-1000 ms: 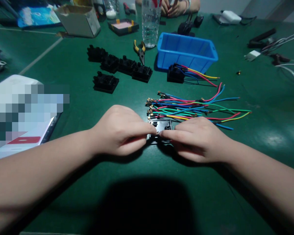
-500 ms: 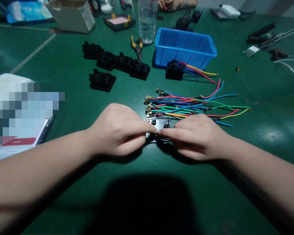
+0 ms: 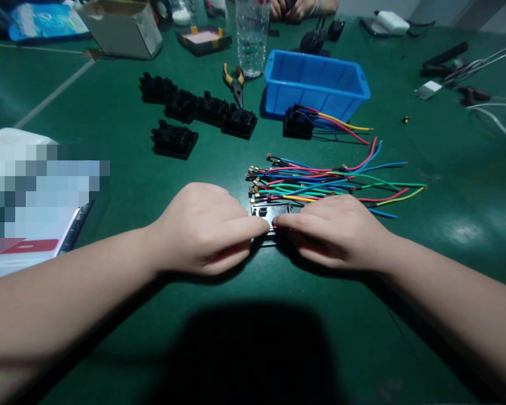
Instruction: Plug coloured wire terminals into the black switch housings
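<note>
A: Where's the little black part (image 3: 278,211)?

B: On the green table (image 3: 219,163), it looks like, right between the left hand (image 3: 206,230) and the right hand (image 3: 337,233).

A: Which hand is nearer?

B: Neither, really. Both pointer fingers (image 3: 257,226) come in from the sides, and their tips almost meet over its middle.

A: Which way is it long?

B: I can't tell, because the hands hide its ends. Its far edge runs from side to side, though.

A: Are they pinching it?

B: The fingers are curled in, and the tips seem to touch it. I can't tell if they squeeze it (there's a speck of red (image 3: 275,227) by the right fingertip, maybe a bit of wire).

A: And the pile of wires (image 3: 297,198)?

B: Just past the part, lying longways from side to side. Most of the metal ends (image 3: 252,170) are on the left. The right hand looks nearer to the pile's middle than the left.
</note>
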Motion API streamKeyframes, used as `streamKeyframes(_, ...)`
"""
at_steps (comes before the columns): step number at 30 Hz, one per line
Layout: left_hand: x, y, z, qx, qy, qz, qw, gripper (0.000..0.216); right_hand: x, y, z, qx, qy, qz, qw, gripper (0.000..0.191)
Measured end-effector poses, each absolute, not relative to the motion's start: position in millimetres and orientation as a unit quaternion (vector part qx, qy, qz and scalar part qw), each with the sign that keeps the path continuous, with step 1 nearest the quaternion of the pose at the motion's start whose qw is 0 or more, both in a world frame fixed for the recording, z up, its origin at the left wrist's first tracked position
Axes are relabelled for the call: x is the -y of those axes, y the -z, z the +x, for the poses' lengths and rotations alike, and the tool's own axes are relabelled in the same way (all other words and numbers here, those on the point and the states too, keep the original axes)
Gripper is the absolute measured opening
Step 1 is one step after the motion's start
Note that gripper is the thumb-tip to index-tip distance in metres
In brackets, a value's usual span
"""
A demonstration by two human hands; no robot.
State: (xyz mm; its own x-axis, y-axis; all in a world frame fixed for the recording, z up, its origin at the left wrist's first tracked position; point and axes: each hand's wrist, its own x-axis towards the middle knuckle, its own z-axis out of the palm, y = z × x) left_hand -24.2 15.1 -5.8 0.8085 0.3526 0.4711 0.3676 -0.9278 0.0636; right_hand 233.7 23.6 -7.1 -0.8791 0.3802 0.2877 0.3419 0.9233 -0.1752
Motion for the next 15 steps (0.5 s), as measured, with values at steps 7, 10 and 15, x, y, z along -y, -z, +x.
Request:
streamKeyframes(7,-14.3,3.2,-19.8,0.262,0.207,-0.942,-0.032,0.02,-23.2,8.8,233.1,0.961,-0.066,-0.201,0.18,0.026)
streamKeyframes(10,-14.3,3.3,-19.1,0.269,0.209,-0.939,-0.04,0.018,-22.7,7.7,231.7,0.951,-0.081,-0.223,0.197,0.033)
streamKeyframes(15,-15.1,4.1,-18.6,0.28,0.198,-0.936,-0.073,0.016,-22.9,5.6,230.7,0.944,-0.106,-0.241,0.198,0.037)
